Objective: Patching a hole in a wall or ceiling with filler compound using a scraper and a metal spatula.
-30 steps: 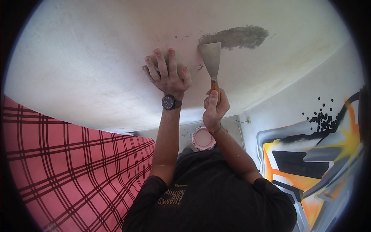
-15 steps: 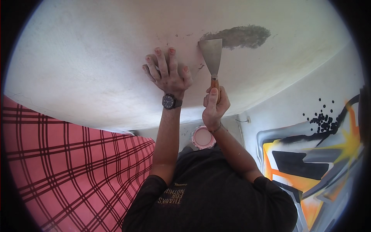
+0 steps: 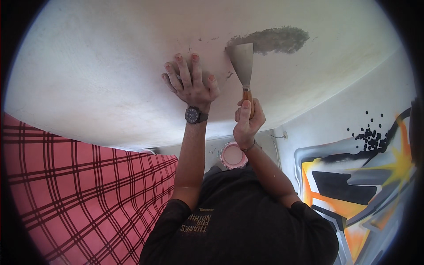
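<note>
Head cam looks up at a white textured ceiling surface (image 3: 110, 75) filling the upper half of the frame. Left hand (image 3: 191, 84) sits centre-top, palm flat against the ceiling, fingers spread wide, holding nothing; dark round wristwatch (image 3: 194, 115) on the wrist just below it. Right hand (image 3: 247, 121) is just right of centre, fist closed around the brown wooden handle of a metal putty knife (image 3: 244, 66), thumb up along the handle. Blade points up, its wide edge touching the ceiling at the left end of a rough grey filler patch (image 3: 276, 39), upper centre-right. A few small dark specks on the ceiling left of the patch, near the left fingertips. Hands are close side by side, not touching. Below the right wrist, a round pink-rimmed tub (image 3: 232, 155) w/ pale contents, mid-frame. Black short-sleeved t-shirt (image 3: 247, 221) covers bottom centre. Red plaid-pattern wall (image 3: 84, 190) at lower left; white wall w/ orange, black and grey graffiti mural (image 3: 362, 176) at lower right, black dots scattered above it.
</note>
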A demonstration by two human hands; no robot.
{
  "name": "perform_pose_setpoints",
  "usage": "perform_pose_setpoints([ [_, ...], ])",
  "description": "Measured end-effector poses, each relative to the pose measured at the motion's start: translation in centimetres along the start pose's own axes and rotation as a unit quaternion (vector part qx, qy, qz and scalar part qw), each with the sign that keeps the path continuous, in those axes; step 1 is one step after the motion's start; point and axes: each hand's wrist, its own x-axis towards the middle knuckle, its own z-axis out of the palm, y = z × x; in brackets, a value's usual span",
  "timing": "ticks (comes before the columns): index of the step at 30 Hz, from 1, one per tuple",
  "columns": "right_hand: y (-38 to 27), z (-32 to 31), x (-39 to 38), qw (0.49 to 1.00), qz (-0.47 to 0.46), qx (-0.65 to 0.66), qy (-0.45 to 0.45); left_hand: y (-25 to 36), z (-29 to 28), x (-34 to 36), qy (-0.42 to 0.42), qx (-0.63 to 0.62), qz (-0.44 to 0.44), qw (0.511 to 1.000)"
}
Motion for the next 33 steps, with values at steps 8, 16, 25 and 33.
perform_pose_setpoints([
  [8, 0.1, -0.4, 0.3, 1.0, -0.02, -0.012, 0.006, -0.1, 0.2, -0.2, 0.002, -0.002, -0.001, 1.0],
  [16, 0.0, 0.2, 0.4, 1.0, 0.004, 0.017, -0.006, -0.2, -0.2, -0.4, -0.003, -0.001, -0.006, 1.0],
  [25, -0.9, 0.8, 1.0, 1.0, -0.024, 0.008, -0.016, -0.7, -0.7, -0.6, -0.015, 0.001, -0.008, 1.0],
  [33, -3.1, 1.3, 1.2, 0.996, 0.036, 0.057, -0.059, -1.4, -2.5, 1.5, -0.08, -0.021, -0.007, 0.997],
])
